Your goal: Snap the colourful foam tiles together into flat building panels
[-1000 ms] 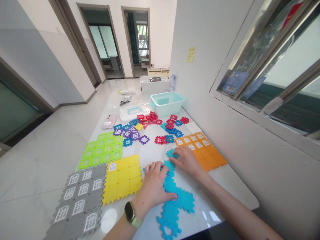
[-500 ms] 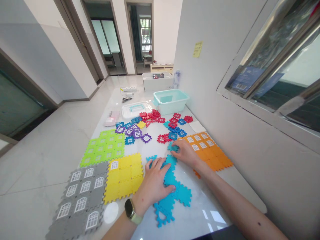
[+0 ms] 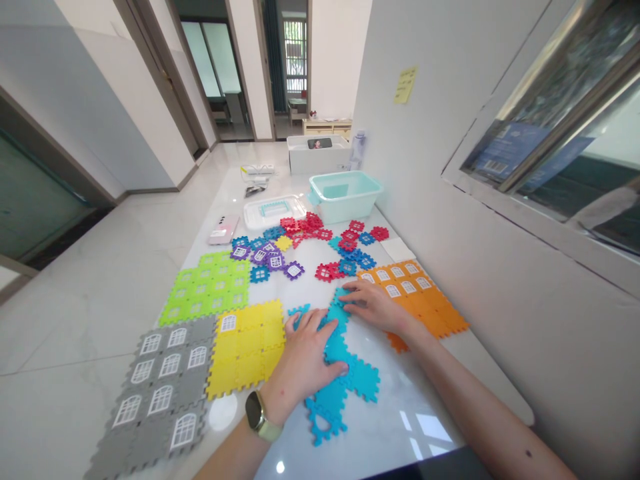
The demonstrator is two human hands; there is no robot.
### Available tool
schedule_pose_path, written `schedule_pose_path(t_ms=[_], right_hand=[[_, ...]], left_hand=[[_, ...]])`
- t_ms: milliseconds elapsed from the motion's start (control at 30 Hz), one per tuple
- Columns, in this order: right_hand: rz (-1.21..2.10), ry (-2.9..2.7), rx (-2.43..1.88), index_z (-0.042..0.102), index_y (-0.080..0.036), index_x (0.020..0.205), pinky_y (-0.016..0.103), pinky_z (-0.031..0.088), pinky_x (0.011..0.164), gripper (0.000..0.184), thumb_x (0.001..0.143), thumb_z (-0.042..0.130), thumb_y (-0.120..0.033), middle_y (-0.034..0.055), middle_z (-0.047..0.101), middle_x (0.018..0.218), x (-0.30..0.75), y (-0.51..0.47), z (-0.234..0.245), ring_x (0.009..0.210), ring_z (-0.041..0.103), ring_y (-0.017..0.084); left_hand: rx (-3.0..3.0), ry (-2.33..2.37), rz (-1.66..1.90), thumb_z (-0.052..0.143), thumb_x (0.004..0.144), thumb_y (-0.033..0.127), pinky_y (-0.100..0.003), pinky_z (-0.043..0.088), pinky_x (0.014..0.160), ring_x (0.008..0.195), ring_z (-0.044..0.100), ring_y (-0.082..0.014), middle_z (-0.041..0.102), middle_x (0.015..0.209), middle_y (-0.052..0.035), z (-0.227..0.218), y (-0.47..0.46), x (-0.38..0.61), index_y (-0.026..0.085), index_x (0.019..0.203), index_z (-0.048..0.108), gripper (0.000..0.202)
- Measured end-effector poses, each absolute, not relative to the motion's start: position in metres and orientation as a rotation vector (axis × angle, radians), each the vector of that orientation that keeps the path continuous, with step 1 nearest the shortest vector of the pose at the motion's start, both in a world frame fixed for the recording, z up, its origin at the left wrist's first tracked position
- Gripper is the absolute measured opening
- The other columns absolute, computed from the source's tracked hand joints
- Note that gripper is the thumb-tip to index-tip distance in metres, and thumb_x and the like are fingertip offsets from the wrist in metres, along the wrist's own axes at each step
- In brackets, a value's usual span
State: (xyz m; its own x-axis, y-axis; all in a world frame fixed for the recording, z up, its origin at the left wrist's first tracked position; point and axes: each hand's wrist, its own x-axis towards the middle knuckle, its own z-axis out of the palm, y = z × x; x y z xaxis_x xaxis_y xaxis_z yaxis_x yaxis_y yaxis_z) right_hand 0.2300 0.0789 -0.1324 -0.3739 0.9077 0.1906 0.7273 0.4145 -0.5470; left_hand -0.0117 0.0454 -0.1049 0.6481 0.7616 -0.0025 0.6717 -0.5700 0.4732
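Observation:
Several turquoise interlocking tiles (image 3: pixel 364 379) lie joined in an irregular shape on the table in front of me. My left hand (image 3: pixel 310 350) rests over their left part, palm down with fingers spread, and hides some of them. At the far end of the shape, my right hand (image 3: pixel 373 303) grips the edge of a turquoise tile (image 3: pixel 339 298) that sits against the tile below it; whether the teeth are fully locked I cannot tell. A turquoise tile with a cut-out (image 3: pixel 325 423) forms the near end.
Joined panels lie around: yellow (image 3: pixel 250 343), grey (image 3: pixel 190 380) and lime (image 3: pixel 213 287) at left, orange (image 3: pixel 435 310) at right. Beyond are loose red tiles (image 3: pixel 310 223), purple tiles (image 3: pixel 275 260), a white lid (image 3: pixel 255 212) and a mint bin (image 3: pixel 347 203). A wall borders the right side.
My right hand has brought the turquoise tile slightly nearer, against the end of the joined shape. My left hand stays on the tiles. The view has shifted a little.

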Motion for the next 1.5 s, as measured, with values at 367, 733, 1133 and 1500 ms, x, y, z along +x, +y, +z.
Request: schedule_pose_path(t_ms=[367,733,1133,1500], right_hand=[[0.500,-2.165,-1.446,0.075,-0.026,0.111,0.045,0.048,0.101,0.023,0.092,0.062,-0.026,0.0118,0.062,0.125,0.225,0.078,-0.135,0.117,0.058,0.026],[0.488,-2.229,-1.407,0.075,-0.025,0.110,0.046,0.044,0.105,0.038,0.088,0.050,-0.008,0.0118,0.058,0.129,0.225,0.075,-0.130,0.122,0.054,0.025],[0.475,-2.242,-1.447,0.075,-0.026,0.106,0.043,0.044,0.104,0.050,0.077,0.044,0.001,0.0075,0.060,0.128,0.218,0.072,-0.125,0.122,0.054,0.024],[0.155,-2.069,-1.677,0.064,-0.015,0.116,0.038,0.043,0.102,0.036,0.085,0.047,-0.008,0.0112,0.066,0.120,0.225,0.150,-0.122,0.114,0.058,0.023]], left_hand=[[2.428,1.145,0.304,0.080,0.068,0.048,-0.061,0.020,0.114,0.135,0.039,-0.0369,0.047,0.145,-0.0093,-0.106,0.042,-0.010,0.028,0.131,0.057,0.070],[2.420,1.153,0.320,0.080,0.067,0.048,-0.061,0.021,0.113,0.134,0.040,-0.0357,0.048,0.144,-0.0098,-0.106,0.042,-0.010,0.028,0.128,0.058,0.067],[2.430,1.154,0.376,0.081,0.063,0.050,-0.058,0.019,0.114,0.130,0.044,-0.0343,0.053,0.140,-0.0083,-0.109,0.044,-0.008,0.029,0.125,0.063,0.068],[2.426,1.224,0.492,0.073,0.070,0.059,-0.056,0.026,0.113,0.131,0.043,-0.0350,0.051,0.141,-0.0128,-0.118,0.040,-0.003,0.024,0.133,0.057,0.074]])
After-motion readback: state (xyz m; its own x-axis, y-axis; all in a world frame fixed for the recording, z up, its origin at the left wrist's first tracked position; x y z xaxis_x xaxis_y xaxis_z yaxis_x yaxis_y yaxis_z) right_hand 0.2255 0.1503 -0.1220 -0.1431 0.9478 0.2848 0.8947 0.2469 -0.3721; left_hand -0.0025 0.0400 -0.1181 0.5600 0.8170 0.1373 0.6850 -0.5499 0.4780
